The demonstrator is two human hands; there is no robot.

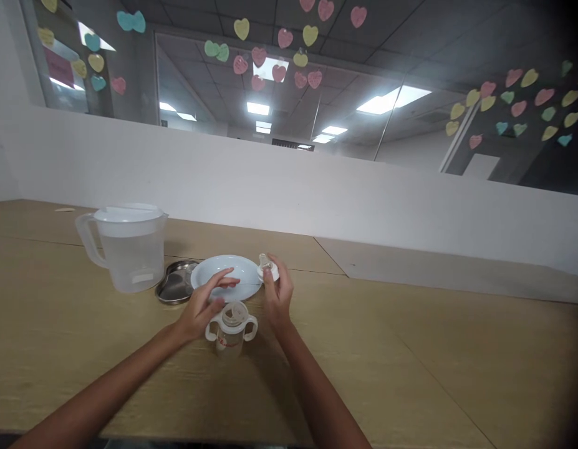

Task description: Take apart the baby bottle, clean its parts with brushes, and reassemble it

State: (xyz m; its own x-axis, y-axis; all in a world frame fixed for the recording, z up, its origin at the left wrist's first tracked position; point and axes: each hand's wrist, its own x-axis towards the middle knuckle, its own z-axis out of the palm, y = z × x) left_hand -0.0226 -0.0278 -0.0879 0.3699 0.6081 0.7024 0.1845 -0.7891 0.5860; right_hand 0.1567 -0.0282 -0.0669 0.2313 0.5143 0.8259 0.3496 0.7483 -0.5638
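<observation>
A clear baby bottle (230,340) with a white two-handled collar stands upright on the table, its mouth uncovered. My left hand (205,305) is beside its left handle, fingers stretched out and apart over the near edge of a white plate (242,265). Whether the thumb touches the bottle I cannot tell. Between the fingers of my right hand (280,290) is a white bottle cap with a clear teat (265,265), raised near the plate's right rim. The teat points upward.
Left of the plate lies a kidney-shaped metal tray (174,290). A translucent lidded pitcher (134,249) stands behind it at the left. The wooden table (386,355) meets a low white wall (251,187) below windows with heart-shaped notes.
</observation>
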